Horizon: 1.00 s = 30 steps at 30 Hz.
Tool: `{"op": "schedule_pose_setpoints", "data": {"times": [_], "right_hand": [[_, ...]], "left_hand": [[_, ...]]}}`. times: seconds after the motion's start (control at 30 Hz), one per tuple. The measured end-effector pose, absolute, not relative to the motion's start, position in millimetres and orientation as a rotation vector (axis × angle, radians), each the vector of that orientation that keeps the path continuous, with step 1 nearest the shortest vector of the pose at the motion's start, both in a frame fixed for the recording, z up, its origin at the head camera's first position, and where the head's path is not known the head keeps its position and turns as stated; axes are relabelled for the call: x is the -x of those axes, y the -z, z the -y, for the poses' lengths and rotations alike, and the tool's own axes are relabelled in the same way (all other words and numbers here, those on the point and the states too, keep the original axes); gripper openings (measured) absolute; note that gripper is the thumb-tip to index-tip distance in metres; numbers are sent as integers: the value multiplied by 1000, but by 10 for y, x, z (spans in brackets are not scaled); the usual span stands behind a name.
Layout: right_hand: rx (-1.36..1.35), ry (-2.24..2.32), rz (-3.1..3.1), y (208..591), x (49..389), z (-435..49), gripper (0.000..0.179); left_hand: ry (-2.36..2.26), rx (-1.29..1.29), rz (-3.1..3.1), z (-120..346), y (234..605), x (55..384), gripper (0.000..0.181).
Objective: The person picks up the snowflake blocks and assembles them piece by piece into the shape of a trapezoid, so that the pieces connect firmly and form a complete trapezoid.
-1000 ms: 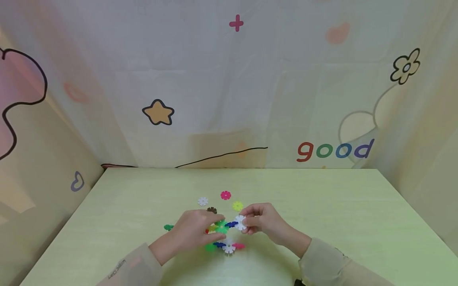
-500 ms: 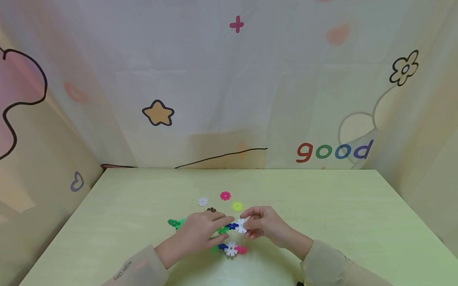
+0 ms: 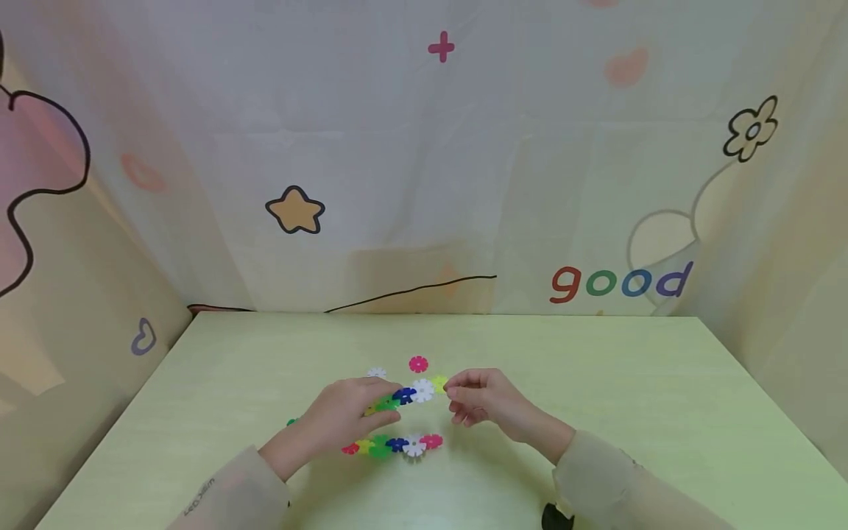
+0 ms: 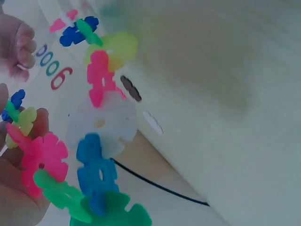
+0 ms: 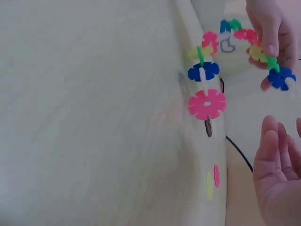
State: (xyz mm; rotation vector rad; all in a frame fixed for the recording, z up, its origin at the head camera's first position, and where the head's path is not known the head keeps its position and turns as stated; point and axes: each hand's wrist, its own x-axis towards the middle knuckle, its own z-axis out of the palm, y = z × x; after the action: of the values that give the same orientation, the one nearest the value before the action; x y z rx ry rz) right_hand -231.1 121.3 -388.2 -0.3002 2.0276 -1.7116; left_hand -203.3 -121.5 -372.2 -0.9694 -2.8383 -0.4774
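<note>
A linked chain of notched plastic snowflake discs hangs from my left hand (image 3: pixel 338 414), whose fingers and thumb grip it near one end. Past the fingertips stick out a green, a blue disc (image 3: pixel 404 396) and a white disc (image 3: pixel 422 390). Its other arm shows lower down, ending in white and a pink disc (image 3: pixel 431 442). In the left wrist view the chain bends round through a pink disc (image 4: pixel 51 155), green and blue pieces. My right hand (image 3: pixel 486 399) is apart from the chain, fingers loosely bent with nothing between them, as the right wrist view (image 5: pixel 277 169) shows.
Loose discs lie on the pale table (image 3: pixel 629 412) beyond the hands: a pink disc (image 3: pixel 418 364), a yellow disc (image 3: pixel 439 384) beside the right fingertips, and a white disc (image 3: pixel 376 372). A brown disc (image 4: pixel 130 88) shows in the left wrist view. A printed curtain (image 3: pixel 397 147) stands behind.
My right hand has let go of the white disc at the chain's end. The left hand has moved left and slightly away with the chain, opening a gap between the hands.
</note>
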Motion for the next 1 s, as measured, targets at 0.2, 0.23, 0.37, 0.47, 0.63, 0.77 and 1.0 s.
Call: {"op": "schedule_pose_setpoints", "data": {"times": [0.2,0.23,0.37,0.47,0.63,0.77,1.0], "right_hand": [[349,1571,-2167,3954,2522,-1086,30],[358,1545,-2191,3973,2558,-1053,28],[400,1447,-2259,4045,2685,-886,25],[463,1350,-2313,4087,2760,-747,23],[513,1177,-2410,4132,2856,-539,21],[507,1084,-2446,4164,2914,-415,22],[521,970,-2510,4171,2924,-311,21]], "left_hand": [[571,736,2988,1382,3639,2056,43],[585,702,3006,1406,3628,2058,44],[602,600,3060,1488,3594,2072,46],[602,559,3092,1532,3585,2089,48],[628,528,3138,1568,3578,2113,49],[625,522,3150,1576,3576,2117,48],[634,514,3158,1585,3570,2121,48]]}}
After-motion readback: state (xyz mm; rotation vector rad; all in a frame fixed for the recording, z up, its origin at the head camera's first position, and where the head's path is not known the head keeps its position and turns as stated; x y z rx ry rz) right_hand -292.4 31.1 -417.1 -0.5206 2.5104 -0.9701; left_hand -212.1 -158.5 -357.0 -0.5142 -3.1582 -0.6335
